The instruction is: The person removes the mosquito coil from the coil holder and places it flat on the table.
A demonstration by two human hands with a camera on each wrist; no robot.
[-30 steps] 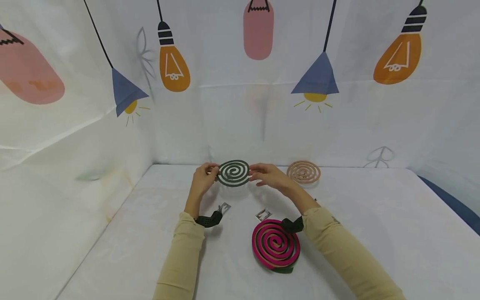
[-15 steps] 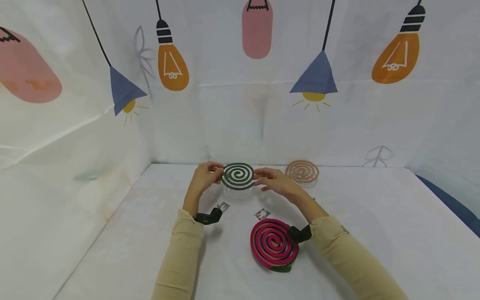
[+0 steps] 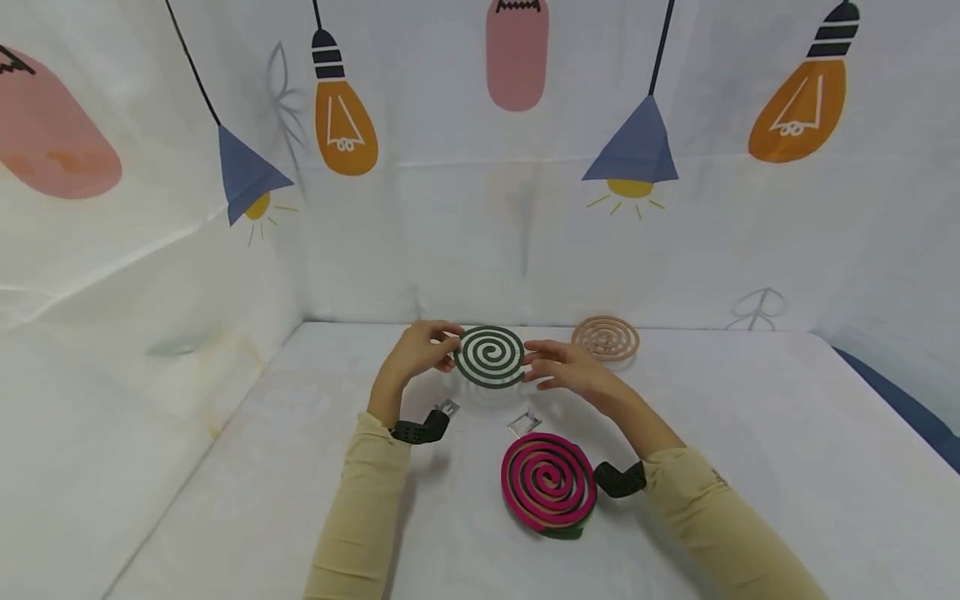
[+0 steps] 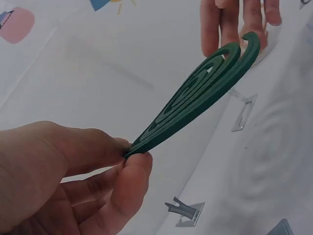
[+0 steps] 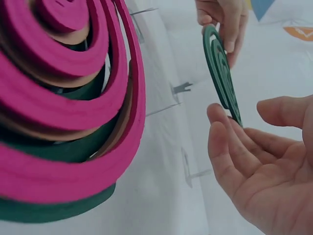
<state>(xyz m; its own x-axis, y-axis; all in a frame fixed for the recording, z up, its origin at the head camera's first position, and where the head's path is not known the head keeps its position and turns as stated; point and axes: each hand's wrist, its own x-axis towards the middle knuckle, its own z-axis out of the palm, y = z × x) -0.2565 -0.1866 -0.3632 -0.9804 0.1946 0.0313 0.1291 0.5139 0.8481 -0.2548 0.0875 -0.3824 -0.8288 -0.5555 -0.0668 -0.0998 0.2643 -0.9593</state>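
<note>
A green mosquito coil (image 3: 491, 353) is raised above the far part of the table, its flat face tilted toward the head camera. My left hand (image 3: 415, 354) pinches its left edge between thumb and fingers; the left wrist view shows the coil (image 4: 195, 115) nearly edge-on. At the opposite edge is my right hand (image 3: 573, 369), fingers extended and thumb held apart. In the right wrist view, the right hand's fingertips (image 5: 217, 139) are right at the coil's lower end. Nearer to me lies a stack of coils (image 3: 550, 479), pink on top with tan and green layers beneath.
A tan coil (image 3: 605, 338) lies near the back edge, right of the hands. Two small metal coil stands, one left (image 3: 448, 407) and one right (image 3: 525, 422), sit between the forearms. A white printed sheet (image 3: 465, 242) rises behind the table.
The green coil has moved right and slightly toward me, its face turning more to the head camera. My left hand goes with it. The right hand has shifted right, its forearm swinging outward.
</note>
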